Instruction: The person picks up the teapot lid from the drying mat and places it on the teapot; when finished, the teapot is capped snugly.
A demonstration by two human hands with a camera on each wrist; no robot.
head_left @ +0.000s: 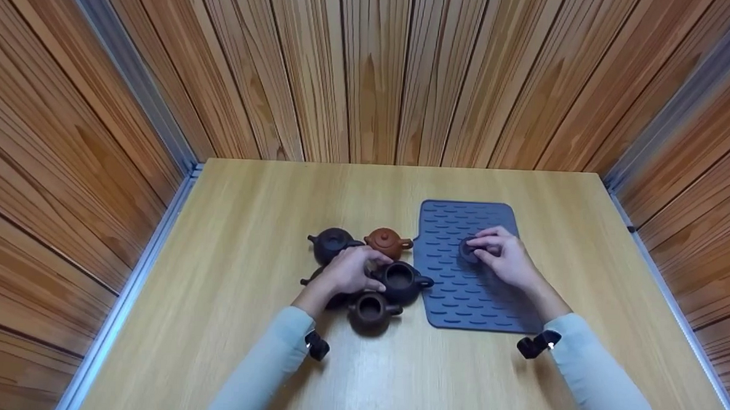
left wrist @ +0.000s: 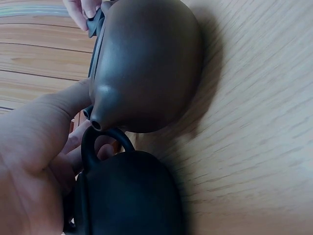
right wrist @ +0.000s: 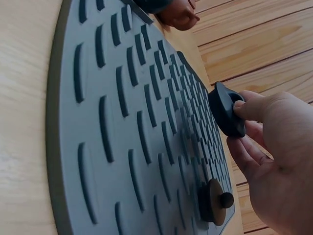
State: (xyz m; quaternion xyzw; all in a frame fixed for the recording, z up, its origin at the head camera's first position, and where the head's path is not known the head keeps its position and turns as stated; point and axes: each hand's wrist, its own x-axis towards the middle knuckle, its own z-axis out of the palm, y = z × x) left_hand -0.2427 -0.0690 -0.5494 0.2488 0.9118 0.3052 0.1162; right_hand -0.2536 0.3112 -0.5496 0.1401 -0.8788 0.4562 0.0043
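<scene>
My right hand (head_left: 504, 257) pinches a dark teapot lid (right wrist: 224, 110) above the grey ribbed mat (head_left: 459, 308), thumb and fingers at its knob. Among the grouped teapots, my left hand (head_left: 353, 271) curls thumb and fingers about the spout side of a lidless black teapot (head_left: 407, 293). Its handle points right and overlaps the mat's edge. A lidless brown teapot (head_left: 369, 319) stands in front of it. Beneath the left hand, another black teapot (left wrist: 132, 191) is partly hidden. A second small lid (right wrist: 215, 203) with a round knob lies on the mat in the right wrist view.
Behind the left hand stand a lidded black teapot (head_left: 331, 243) and a small reddish-brown lidded teapot (head_left: 385, 243), close together. The wooden tabletop (head_left: 247, 212) meets wood-panelled walls (head_left: 370, 76) at the back and sides.
</scene>
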